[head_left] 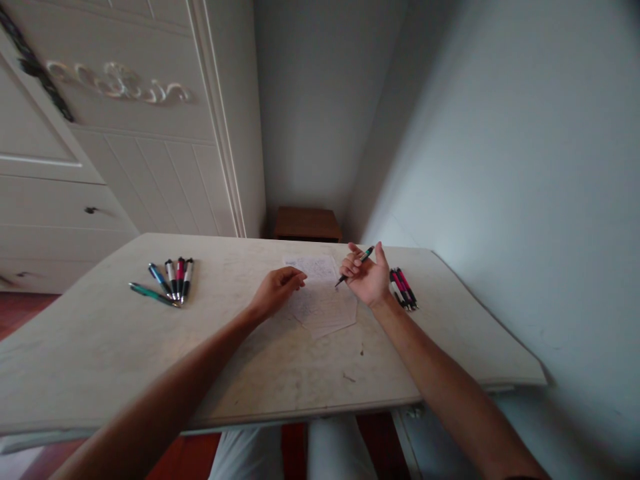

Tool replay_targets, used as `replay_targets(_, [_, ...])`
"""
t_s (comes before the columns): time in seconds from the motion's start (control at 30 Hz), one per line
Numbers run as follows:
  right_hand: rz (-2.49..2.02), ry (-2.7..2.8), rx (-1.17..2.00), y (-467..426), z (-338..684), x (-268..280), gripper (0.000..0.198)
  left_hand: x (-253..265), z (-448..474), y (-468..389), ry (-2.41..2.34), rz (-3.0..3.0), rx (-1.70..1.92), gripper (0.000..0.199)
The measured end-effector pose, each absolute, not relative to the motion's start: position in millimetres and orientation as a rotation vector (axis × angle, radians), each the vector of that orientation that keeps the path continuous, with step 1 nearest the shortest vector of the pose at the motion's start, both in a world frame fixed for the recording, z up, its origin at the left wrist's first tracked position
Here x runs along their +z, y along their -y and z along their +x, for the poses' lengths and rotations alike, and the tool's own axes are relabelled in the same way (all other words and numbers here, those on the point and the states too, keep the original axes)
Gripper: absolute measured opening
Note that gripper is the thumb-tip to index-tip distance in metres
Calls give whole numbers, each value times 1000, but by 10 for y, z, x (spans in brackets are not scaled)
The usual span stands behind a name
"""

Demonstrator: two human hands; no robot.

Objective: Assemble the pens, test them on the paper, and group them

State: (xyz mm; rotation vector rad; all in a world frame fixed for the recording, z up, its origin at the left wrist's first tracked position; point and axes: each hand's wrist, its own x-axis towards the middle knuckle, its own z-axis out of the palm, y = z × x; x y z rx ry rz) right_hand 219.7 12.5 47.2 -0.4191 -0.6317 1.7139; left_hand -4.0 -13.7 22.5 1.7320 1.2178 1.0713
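Note:
My right hand [367, 275] is turned palm up over the right edge of the paper, its fingers curled round a dark pen [367, 255] with a green part near its upper end. The pen's tip points down and left toward the sheet. Scribbled writing covers the white paper [323, 303], which seems to be more than one sheet. At its left edge my left hand [280, 288] is closed, fingertips pressed together; whether anything is between them I cannot make out. Beside my right hand lie several pink, white and black pens [407, 288].
Several pens [179, 279] lie fanned out on the left of the white table [210, 373], with a green pen [154, 295] beside them. A white cabinet [165, 167] stands at the left, a wall [525, 200] at the right. Behind the table is a brown wooden piece [307, 222].

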Motion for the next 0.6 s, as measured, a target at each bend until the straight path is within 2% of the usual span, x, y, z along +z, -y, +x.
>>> replay_targets(0.23, [-503,687,1632,-78,2201,497,43,115,-143,68,-1353,2184,1074,30])
replay_targets(0.5, [-429,704,1637,-73,2198,517,43,-7,-225,5,-1454,2440,738,41])
replay_targets(0.6, [-435,725,1644,-80,2180,508,26,-39,-245,-2,-1443,2493,678,39])
